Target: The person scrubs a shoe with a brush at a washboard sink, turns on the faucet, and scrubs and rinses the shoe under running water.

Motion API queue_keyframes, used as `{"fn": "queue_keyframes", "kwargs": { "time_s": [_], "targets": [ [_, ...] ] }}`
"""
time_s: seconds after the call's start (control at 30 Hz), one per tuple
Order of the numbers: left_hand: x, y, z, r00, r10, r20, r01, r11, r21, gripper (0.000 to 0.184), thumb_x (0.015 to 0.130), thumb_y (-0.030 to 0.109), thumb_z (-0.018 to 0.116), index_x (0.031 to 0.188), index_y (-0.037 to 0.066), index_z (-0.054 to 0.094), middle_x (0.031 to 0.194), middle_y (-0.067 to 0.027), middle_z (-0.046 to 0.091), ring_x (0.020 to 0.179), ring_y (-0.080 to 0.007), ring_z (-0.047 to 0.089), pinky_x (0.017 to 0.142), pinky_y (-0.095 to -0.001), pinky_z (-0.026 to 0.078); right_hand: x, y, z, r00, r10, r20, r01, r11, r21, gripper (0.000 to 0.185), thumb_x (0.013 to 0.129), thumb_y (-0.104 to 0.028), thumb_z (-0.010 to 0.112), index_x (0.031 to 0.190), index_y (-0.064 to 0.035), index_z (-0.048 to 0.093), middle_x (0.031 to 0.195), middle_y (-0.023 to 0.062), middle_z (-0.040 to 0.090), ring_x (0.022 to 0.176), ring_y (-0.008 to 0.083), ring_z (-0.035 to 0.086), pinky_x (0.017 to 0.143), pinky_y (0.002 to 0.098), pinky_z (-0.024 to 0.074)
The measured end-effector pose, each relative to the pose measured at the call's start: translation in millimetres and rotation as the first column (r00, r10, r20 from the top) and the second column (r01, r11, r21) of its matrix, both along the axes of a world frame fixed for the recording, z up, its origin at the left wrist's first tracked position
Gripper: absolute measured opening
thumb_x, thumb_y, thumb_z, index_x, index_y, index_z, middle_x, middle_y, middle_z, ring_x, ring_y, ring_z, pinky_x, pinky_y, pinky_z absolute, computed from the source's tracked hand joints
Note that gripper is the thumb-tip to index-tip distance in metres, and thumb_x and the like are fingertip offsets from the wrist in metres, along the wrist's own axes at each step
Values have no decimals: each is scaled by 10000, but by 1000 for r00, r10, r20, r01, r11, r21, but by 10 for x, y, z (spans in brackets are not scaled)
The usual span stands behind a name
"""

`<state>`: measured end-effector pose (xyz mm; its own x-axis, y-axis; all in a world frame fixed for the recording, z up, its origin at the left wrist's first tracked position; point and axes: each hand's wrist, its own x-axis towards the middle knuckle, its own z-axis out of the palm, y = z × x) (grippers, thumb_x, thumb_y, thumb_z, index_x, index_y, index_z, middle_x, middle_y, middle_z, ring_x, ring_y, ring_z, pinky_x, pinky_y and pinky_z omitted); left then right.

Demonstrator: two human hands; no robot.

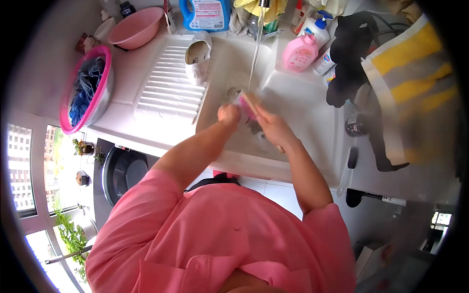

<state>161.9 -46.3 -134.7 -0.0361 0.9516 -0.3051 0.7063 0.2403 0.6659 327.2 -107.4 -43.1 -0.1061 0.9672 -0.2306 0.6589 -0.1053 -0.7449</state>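
My right hand [277, 129] is closed round a wooden-handled scrubbing brush [250, 103] with pink bristles, low over the sink basin [308, 119]. Close to the bristles is my left hand [229, 115], its fingers curled into a fist. What it grips is mostly hidden; only something pale shows beside the brush. A thin stream of water [256, 56] runs from the tap [264, 4] down near the brush head. On the ribbed washboard [168, 80] to the left stands a white shoe [198, 58].
A pink-rimmed basin [108, 88] of dark clothes stands at the left, a pink bowl [137, 28] behind it. A blue detergent bottle [205, 14], a pink bottle [299, 53] and a pump bottle [315, 30] line the back. A striped towel [415, 93] and a black-bristled brush [349, 163] lie right.
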Motion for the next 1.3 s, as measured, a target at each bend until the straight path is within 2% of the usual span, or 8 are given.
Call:
{"fn": "queue_keyframes", "kwargs": {
  "time_s": [0.03,0.07,0.47,0.63,0.8,0.97,1.03,1.3],
  "targets": [
    [-47,-68,72,795,-304,-525,341,939,-28,116,736,121,612,824,90,681,831,-126,670,744,-231,652,654,-313,504,-31,50,-58,999,50,-13,-51,997,-55,461,932,-304,439,1365,-159,379,1167,194,570,1079,301,548,898,355,410],
    [-90,-58,84,793,-304,-528,343,939,-25,116,736,121,612,824,90,681,831,-126,670,744,-231,652,654,-313,504,-66,121,-123,995,97,-29,-99,989,-110,417,941,-249,452,1335,-117,423,1206,204,550,1093,285,551,904,329,407],
    [-217,-55,-322,798,-362,-481,391,919,-42,181,744,169,615,884,83,690,951,-155,657,882,-303,641,785,-377,503,-494,922,-971,988,122,96,-78,924,-376,471,952,-347,335,1408,-238,293,1409,163,347,1239,359,402,1025,396,313],
    [35,-235,307,990,-141,0,141,990,11,188,765,162,554,867,67,679,942,-180,641,891,-345,618,787,-410,499,-148,290,-991,950,292,106,-271,946,-179,410,940,-349,400,1321,-196,415,1176,187,527,1033,337,540,879,405,412],
    [146,-375,469,705,-628,-328,653,756,-43,239,796,139,561,1024,122,633,976,-116,651,950,-283,611,799,-406,477,-99,344,-560,1000,7,-27,-21,838,-545,526,923,-395,445,1383,-156,353,994,225,612,896,276,611,783,359,477],
    [176,-486,782,374,-646,-665,856,516,-21,210,804,161,586,1006,136,638,1103,-33,593,1031,-242,544,870,-461,399,-312,454,-664,550,-625,-554,153,728,-669,469,815,-511,585,1022,-91,575,748,68,602,489,161,530,354,307,329],
    [130,-434,914,386,-708,-591,900,428,75,197,781,142,573,955,78,641,1010,-104,599,950,-290,582,824,-418,466,-108,544,-526,750,-417,-514,-176,623,-762,429,797,-499,611,914,-87,573,739,51,593,563,138,554,374,282,338],
    [-66,-178,809,300,-753,-585,911,45,409,192,704,115,616,890,89,655,1026,-103,551,1049,-299,501,864,-436,436,-255,580,-1059,396,-521,-756,-335,684,-648,334,838,-396,589,970,-89,579,809,62,610,654,143,585,442,290,414]
  ]
}}
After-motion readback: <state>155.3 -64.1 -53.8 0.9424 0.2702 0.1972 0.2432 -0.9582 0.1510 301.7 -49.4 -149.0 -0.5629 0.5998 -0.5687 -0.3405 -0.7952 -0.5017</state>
